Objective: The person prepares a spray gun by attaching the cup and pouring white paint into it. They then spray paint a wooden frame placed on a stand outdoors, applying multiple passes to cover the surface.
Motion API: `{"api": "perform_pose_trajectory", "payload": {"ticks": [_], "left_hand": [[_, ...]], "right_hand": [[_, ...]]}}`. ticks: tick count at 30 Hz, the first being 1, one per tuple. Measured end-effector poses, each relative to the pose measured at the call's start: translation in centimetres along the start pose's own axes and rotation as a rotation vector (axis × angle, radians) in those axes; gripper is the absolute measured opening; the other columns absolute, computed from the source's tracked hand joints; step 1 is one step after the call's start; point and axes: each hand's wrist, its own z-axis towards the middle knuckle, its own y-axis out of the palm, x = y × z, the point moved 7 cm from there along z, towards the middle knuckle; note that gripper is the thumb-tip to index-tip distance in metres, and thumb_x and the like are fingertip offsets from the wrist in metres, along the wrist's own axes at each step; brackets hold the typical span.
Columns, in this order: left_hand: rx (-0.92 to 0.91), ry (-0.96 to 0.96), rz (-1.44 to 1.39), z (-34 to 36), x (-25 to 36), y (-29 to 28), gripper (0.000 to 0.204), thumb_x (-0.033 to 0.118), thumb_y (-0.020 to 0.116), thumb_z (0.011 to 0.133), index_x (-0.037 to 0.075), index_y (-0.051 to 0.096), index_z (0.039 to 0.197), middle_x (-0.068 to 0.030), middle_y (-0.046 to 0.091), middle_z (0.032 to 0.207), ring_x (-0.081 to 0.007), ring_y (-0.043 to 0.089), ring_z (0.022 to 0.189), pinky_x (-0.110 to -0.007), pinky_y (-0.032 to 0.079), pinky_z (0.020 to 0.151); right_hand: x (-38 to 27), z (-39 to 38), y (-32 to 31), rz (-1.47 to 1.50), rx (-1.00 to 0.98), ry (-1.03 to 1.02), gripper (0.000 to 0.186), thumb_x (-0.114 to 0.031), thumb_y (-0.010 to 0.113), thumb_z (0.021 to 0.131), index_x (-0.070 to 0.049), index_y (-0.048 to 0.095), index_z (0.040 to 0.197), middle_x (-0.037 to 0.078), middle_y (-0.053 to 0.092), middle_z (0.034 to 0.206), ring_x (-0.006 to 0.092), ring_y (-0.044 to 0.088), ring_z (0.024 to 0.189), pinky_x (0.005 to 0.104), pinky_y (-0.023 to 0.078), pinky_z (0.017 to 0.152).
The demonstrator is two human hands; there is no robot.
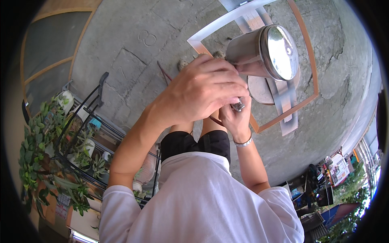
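A paint spray gun with a shiny metal cup (pixel 248 48) is in front of me, its domed lid (pixel 283 52) tilted up toward the right. My right hand (pixel 239 125) is closed round the gun's handle, and a metal bracelet (pixel 243 142) circles that wrist. Across the top of it reaches my left hand (pixel 204 87), its fingers curled and closed at the small metal knob (pixel 238 106) on the back of the gun. Most of the gun's body and trigger are hidden behind my hands. A brown-red hose (pixel 163 72) shows beyond my left wrist.
A rectangular frame (pixel 306 34), partly silver-grey and partly bare orange-brown, lies beyond the cup over a round grey disc (pixel 259 90) and a flat grey strip (pixel 287 106). Potted plants (pixel 44 154) on a black rack stand at left. Cluttered shelves (pixel 320 186) stand at right.
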Motion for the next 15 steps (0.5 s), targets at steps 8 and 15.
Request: {"api": "perform_pose_trajectory", "payload": {"ticks": [8,15], "left_hand": [[0.68,-0.67,-0.841,-6.9,-6.2,8.5,0.025,0.024,0.06,0.105,0.002,0.064,0.117,-0.0045,0.068,0.107,-0.0124,0.063,0.102,-0.029,0.05,0.088],[0.307,-0.773,-1.494,-5.8,-2.6,16.7,0.026,0.024,0.055,0.108,0.0,0.065,0.111,-0.0005,0.067,0.095,-0.007,0.062,0.089,-0.024,0.052,0.081]], "right_hand": [[-1.5,2.7,-3.0,0.289,0.098,0.161,0.052,-0.044,0.05,0.107,0.004,0.057,0.125,0.015,0.069,0.099,0.0083,0.051,0.044,0.0216,0.036,0.035],[-3.1,4.2,-5.6,0.215,0.163,0.084,0.073,-0.058,0.041,0.105,0.011,0.051,0.125,0.019,0.066,0.102,0.0121,0.047,0.038,0.024,0.034,0.035]]}}
